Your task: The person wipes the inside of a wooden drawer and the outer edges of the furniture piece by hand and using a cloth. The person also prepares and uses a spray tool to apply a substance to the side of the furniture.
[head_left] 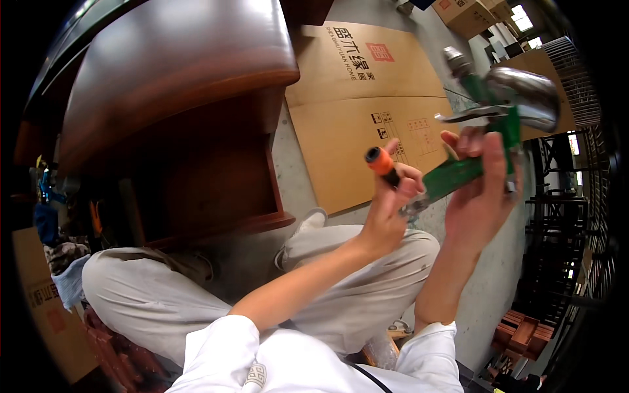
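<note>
A green spray gun point(468, 171) with a shiny metal cup point(527, 98) is raised over the floor at the right. My right hand point(481, 190) grips it by the handle, fingers curled near the silver trigger point(468, 115). Just left of it, my left hand point(388, 216) is closed around an orange and black cylindrical piece point(379, 161) with a dark round end. Its exact kind I cannot make out. The left fingers are close to the silver fitting point(414, 207) at the foot of the gun's handle; whether they touch it is blurred.
Dark wooden furniture point(190, 65) with a recessed compartment stands ahead on the left. Flattened cardboard point(367, 118) lies on the floor before me. My bent knees point(144, 295) are below. Boxes point(462, 16) sit far right, dark racks point(553, 242) along the right side.
</note>
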`<state>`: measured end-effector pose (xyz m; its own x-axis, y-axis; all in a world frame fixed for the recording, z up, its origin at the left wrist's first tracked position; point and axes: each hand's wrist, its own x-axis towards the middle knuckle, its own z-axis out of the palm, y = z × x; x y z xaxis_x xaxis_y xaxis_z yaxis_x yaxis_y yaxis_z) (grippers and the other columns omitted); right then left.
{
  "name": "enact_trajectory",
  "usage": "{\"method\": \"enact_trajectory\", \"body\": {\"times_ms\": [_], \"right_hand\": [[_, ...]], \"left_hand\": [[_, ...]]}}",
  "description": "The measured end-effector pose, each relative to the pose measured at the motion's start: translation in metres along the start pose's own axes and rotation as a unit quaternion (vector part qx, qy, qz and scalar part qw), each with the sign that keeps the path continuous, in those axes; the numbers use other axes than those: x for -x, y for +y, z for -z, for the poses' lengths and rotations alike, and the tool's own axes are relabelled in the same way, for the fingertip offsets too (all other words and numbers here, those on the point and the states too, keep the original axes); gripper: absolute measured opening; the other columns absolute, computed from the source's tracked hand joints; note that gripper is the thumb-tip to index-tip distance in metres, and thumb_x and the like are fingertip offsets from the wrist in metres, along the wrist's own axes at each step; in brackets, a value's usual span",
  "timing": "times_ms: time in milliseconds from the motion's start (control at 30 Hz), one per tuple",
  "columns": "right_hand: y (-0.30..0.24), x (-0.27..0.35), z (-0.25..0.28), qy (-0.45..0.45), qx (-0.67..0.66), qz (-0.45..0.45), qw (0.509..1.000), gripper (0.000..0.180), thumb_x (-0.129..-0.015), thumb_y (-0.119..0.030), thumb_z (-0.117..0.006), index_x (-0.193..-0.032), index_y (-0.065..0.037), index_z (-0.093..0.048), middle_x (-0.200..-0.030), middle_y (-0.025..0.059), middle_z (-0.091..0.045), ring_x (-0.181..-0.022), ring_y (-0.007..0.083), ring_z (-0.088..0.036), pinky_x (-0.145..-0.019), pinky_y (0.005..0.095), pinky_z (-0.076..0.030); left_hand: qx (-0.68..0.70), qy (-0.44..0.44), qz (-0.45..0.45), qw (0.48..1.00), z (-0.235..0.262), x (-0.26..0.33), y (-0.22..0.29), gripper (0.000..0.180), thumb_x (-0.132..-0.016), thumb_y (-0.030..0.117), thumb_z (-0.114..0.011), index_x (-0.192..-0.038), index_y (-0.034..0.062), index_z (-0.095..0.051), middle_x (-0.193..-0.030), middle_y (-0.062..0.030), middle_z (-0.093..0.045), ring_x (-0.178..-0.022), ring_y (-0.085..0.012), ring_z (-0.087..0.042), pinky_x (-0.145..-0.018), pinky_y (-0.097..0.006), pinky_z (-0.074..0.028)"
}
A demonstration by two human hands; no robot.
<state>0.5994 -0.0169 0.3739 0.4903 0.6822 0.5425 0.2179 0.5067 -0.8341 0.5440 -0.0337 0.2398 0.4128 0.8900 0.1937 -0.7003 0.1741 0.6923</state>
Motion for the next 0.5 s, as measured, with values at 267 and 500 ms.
{"method": "enact_trajectory", "body": {"times_ms": [267, 500], "right_hand": [[-0.044, -0.018, -0.022, 0.031, -0.069, -0.043, 0.996, 0.042, -0.109, -0.028, -0.064, -0.14, -0.001, -0.06, -0.076, -0.0052, -0.041, -0.063, 0.0053, -0.039, -0.053, 0.0244, -0.036], [-0.057, -0.008, -0.044, 0.032, -0.072, -0.029, 0.996, 0.047, -0.112, -0.031, -0.055, -0.148, -0.002, -0.054, -0.067, -0.0087, -0.023, -0.053, 0.0031, -0.021, -0.051, 0.0237, -0.021]], "left_hand": [[-0.147, -0.073, 0.026, 0.986, 0.028, 0.019, 0.051, 0.036, -0.114, 0.029, -0.047, -0.14, 0.0042, -0.047, -0.084, -0.0089, -0.057, -0.072, -0.0195, -0.052, -0.072, -0.034, -0.047], [-0.206, -0.162, 0.035, 0.964, 0.037, 0.034, 0.084, 0.026, -0.11, 0.024, -0.057, -0.128, 0.006, -0.053, -0.079, -0.0122, -0.058, -0.066, -0.0271, -0.053, -0.067, -0.034, -0.048]]}}
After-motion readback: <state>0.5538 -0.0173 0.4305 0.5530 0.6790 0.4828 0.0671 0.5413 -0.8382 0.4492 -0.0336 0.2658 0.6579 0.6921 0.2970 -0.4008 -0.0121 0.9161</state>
